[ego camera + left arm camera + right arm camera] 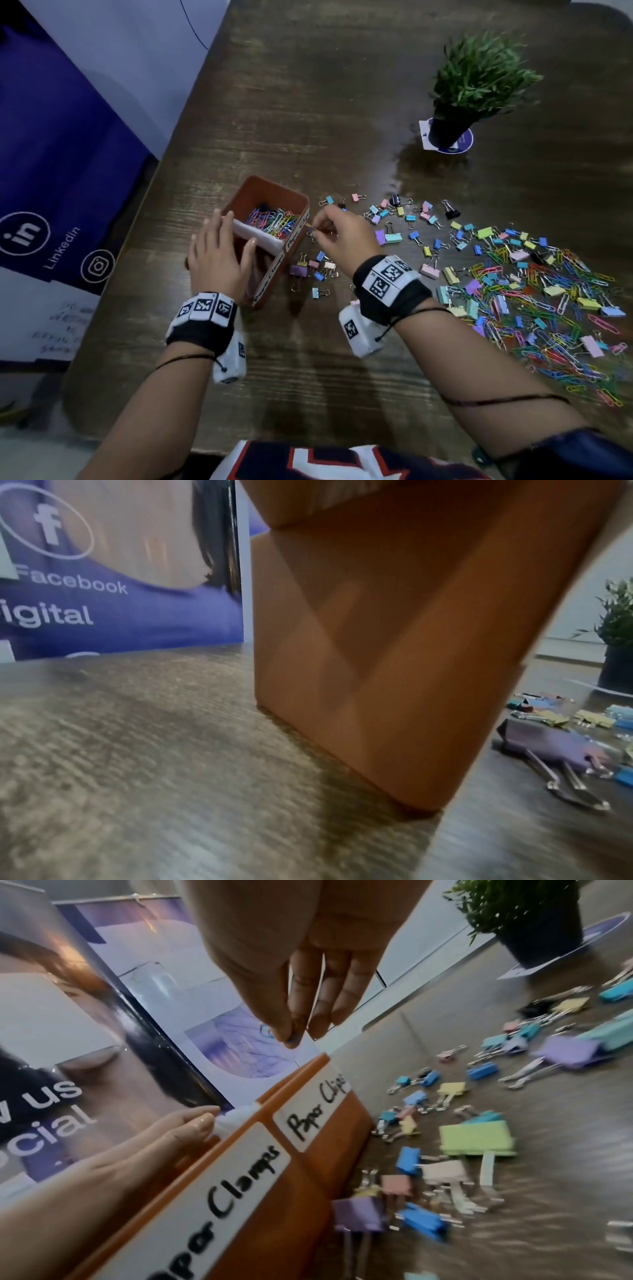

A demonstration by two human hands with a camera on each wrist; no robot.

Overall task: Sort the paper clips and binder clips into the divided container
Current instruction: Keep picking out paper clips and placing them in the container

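The brown divided container (274, 183) stands left of centre on the table, with a white divider (260, 238) across it. Its far compartment holds coloured paper clips (274, 219); my left hand (234, 233) covers the near one, holding the container with fingers over the left wall and thumb on the divider. My right hand (313, 228) hovers at the container's right rim, pinching a small thin item, seemingly a paper clip. In the right wrist view the pinched fingertips (291, 1037) are above the labels "Paper Clips" (316, 1110) and "Paper Clamps" (232, 1191).
Loose binder clips (394, 219) lie scattered right of the container, some right against it (308, 267). A big mixed pile of paper clips and binder clips (548, 308) spreads at the right. A potted plant (479, 78) stands at the back right. A purple banner (51, 171) stands off the table's left edge.
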